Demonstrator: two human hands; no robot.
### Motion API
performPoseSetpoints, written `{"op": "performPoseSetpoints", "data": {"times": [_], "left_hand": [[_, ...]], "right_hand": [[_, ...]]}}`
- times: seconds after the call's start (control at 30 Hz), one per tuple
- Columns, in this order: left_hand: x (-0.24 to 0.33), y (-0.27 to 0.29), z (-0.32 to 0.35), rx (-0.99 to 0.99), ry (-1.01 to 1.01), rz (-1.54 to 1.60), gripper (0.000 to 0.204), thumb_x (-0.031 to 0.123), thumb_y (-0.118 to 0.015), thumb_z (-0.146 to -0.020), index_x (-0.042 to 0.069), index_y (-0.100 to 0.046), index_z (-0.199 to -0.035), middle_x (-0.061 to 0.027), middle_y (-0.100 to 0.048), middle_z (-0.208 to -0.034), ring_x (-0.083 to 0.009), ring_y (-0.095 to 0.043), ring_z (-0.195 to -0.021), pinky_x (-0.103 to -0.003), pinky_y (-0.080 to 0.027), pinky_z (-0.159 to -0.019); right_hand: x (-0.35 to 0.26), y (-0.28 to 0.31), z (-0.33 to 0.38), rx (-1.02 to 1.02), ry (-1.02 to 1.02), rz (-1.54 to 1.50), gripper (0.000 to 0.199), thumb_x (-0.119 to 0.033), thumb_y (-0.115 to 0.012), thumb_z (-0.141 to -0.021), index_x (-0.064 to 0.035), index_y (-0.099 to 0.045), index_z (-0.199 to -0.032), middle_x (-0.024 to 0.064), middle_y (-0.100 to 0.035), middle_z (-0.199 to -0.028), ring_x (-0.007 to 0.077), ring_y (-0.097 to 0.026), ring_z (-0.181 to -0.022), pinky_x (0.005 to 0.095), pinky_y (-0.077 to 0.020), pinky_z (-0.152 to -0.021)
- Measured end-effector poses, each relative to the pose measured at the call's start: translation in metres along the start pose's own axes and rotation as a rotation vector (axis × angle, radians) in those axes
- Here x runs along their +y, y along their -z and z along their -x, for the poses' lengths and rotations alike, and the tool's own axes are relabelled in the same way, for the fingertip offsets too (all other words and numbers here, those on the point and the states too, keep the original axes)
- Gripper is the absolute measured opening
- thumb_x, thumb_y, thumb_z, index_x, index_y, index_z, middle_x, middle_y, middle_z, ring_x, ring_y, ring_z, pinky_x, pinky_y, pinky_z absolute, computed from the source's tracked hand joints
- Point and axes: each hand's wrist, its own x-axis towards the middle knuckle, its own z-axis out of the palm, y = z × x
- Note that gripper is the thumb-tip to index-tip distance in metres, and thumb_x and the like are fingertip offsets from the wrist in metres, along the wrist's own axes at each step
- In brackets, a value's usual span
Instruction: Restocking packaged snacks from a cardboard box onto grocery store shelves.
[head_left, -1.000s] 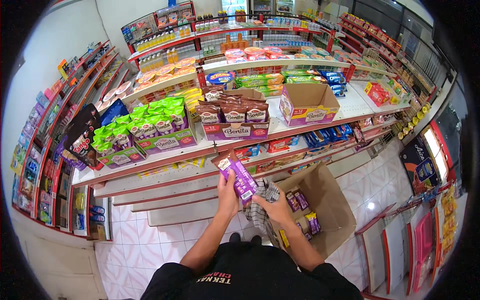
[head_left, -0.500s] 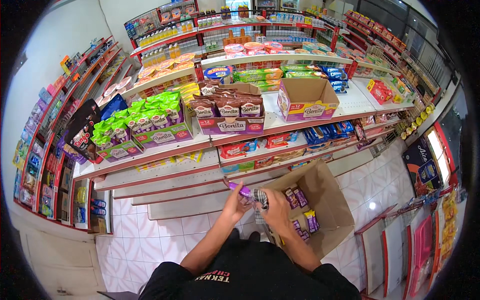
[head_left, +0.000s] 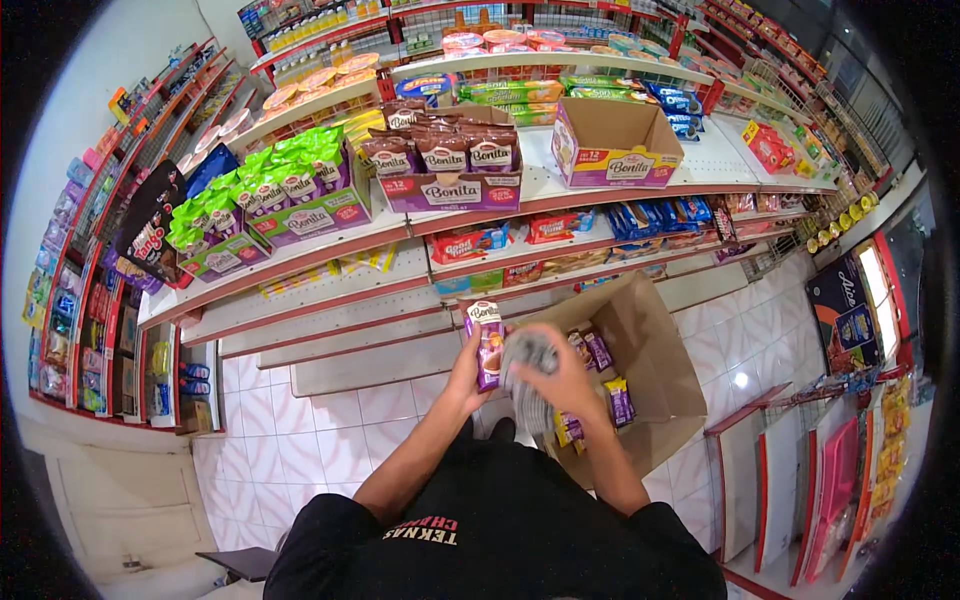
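Now the left hand [head_left: 464, 378] pinches a purple pack [head_left: 487, 345] upright; the right hand [head_left: 568, 378], blurred, apparently clutches a checked cloth [head_left: 529, 350]; eleven o'clock from it stands a filled box [head_left: 455, 193]; at four, loose packs [head_left: 620, 402] remain in a carton [head_left: 660, 365].

Glossy plastic packet [head_left: 489, 352], matt cloth [head_left: 529, 352], matt cardboard carton [head_left: 658, 365]
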Motion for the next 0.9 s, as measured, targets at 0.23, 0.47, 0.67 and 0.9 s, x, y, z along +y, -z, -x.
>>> {"op": "performPoseSetpoints", "data": {"times": [0.23, 0.47, 0.67, 0.9], "left_hand": [[0.001, -0.018, -0.001, -0.242, -0.108, 0.12, 0.066, 0.061, -0.035, -0.1, 0.011, -0.048, -0.14, -0.0106, -0.061, -0.129, -0.0244, -0.06, -0.116, -0.042, -0.048, -0.101], [0.005, -0.037, 0.026, -0.134, -0.185, -0.104, 0.059, 0.051, -0.029, -0.106, 0.01, -0.038, -0.147, -0.0071, -0.05, -0.142, -0.0204, -0.051, -0.127, -0.038, -0.041, -0.109], [0.041, -0.043, 0.022, -0.289, -0.218, -0.065, 0.072, 0.065, -0.025, -0.1, 0.011, -0.042, -0.144, -0.0124, -0.058, -0.132, -0.0266, -0.06, -0.115, -0.042, -0.051, -0.098], [0.027, -0.07, 0.039, -0.117, -0.358, -0.282, 0.077, 0.068, -0.018, -0.098, 0.013, -0.034, -0.15, -0.0095, -0.047, -0.146, -0.0251, -0.049, -0.131, -0.04, -0.042, -0.109]], "right_hand": [[-0.008, -0.035, 0.002, 0.005, 0.198, 0.23, 0.061, -0.029, -0.062, -0.093, -0.0046, -0.043, -0.145, 0.0222, -0.049, -0.143, 0.0406, -0.044, -0.135, 0.0471, -0.037, -0.109], [-0.013, -0.025, -0.031, 0.043, 0.242, 0.233, 0.058, -0.027, -0.052, -0.098, -0.0086, -0.035, -0.152, 0.018, -0.03, -0.158, 0.0411, -0.027, -0.145, 0.0523, -0.0237, -0.116], [-0.032, -0.036, -0.004, -0.061, 0.335, 0.225, 0.054, -0.012, -0.058, -0.093, -0.0084, -0.047, -0.145, 0.0164, -0.037, -0.154, 0.0414, -0.03, -0.144, 0.051, -0.0223, -0.118], [-0.056, -0.01, -0.043, 0.034, 0.389, 0.526, 0.053, -0.014, -0.058, -0.091, -0.0112, -0.05, -0.143, 0.0103, -0.043, -0.151, 0.0343, -0.033, -0.143, 0.0603, -0.0192, -0.116]]}}
